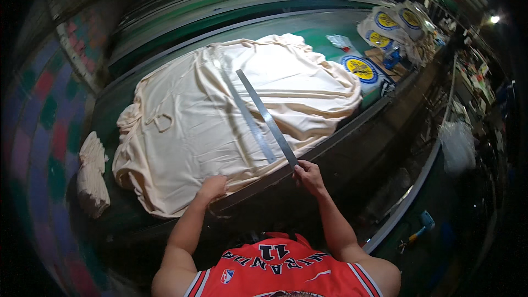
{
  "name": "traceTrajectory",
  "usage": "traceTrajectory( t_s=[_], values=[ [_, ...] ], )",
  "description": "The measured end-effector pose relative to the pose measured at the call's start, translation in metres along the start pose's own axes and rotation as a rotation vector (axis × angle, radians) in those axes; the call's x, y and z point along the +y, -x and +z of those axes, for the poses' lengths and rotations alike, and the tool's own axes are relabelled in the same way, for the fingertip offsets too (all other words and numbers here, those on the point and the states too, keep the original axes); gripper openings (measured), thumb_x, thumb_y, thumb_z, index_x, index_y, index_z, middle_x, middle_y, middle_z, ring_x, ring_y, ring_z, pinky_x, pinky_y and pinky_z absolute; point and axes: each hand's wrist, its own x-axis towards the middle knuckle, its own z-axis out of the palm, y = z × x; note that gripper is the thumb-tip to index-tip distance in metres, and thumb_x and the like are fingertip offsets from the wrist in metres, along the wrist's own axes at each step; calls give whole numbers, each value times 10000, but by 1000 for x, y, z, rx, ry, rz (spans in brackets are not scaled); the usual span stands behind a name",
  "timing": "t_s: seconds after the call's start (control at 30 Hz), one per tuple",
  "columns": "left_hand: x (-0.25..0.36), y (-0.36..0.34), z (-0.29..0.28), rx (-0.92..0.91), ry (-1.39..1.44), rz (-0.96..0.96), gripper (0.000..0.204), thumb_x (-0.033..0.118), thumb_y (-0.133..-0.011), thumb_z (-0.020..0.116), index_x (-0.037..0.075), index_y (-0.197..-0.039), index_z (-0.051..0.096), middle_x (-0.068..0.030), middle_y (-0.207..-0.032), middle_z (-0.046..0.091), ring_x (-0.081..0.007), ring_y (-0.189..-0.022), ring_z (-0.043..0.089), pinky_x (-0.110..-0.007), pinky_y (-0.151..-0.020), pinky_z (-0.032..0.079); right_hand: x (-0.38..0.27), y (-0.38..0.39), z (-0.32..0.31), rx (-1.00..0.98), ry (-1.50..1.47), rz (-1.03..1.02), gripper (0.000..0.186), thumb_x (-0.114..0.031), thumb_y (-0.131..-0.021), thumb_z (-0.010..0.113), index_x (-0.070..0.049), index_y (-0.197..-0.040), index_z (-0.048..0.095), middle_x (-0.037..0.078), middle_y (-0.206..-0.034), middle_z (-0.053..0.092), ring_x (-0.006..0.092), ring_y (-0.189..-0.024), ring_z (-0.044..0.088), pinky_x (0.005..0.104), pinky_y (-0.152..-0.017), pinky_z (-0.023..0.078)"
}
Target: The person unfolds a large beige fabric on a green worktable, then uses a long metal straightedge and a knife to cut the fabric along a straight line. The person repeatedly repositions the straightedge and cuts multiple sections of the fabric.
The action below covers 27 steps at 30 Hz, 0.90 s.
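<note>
Cloth (pixel 187 148): spread on tabletop (pixel 324 25) toward 12 o'clock, creases left unflattened
Bar (pixel 268 118): held in right hand (pixel 309 177), fingers closed, angled toward 11
Left hand (pixel 213 187): placed at cloth's 6-o'clock edge; finger grip couldn't be told

Long green table (pixel 330 25) — rumpled cream cloth (pixel 192 126) across it, white bags (pixel 385 20) beyond.

Wears a red sleeveless jersey (pixel 247 285), trimmed at the armholes with white and dark bands (pixel 363 279). Bears arched black lettering (pixel 273 265), a white-edged black number (pixel 267 252) and a small red, white and blue patch (pixel 227 276). Leaves arms bare down to left hand (pixel 215 186) and right hand (pixel 309 177).
</note>
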Motion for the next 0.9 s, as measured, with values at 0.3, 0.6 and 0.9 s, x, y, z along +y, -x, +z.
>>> traceTrajectory(
  t_s=[0.3,0.6,0.9],
  values=[
    [166,-118,-28,284,237,414,297,262,-872,670,17,-1035,634,-191,-952,656,-397,-909,647,-503,-805,517,6,15,-83,153,-37,37,258,-138,-978,541,47,-1131,635,42,-764,642,94,-576,580,247,-528,502],
    [271,-230,-22,-326,1517,121,302,163,-954,624,-30,-1175,553,-109,-949,653,-183,-808,650,-309,-684,527,20,23,-136,203,-27,113,335,-158,-956,536,37,-1216,620,51,-772,658,104,-568,601,266,-538,511],
    [349,-322,-51,-173,1735,83,187,-53,-899,596,33,-1045,518,-30,-855,610,-100,-696,571,-219,-588,469,11,-32,-222,207,62,138,306,-137,-965,552,1,-1232,613,39,-801,665,85,-612,607,256,-566,514]
  ],
)
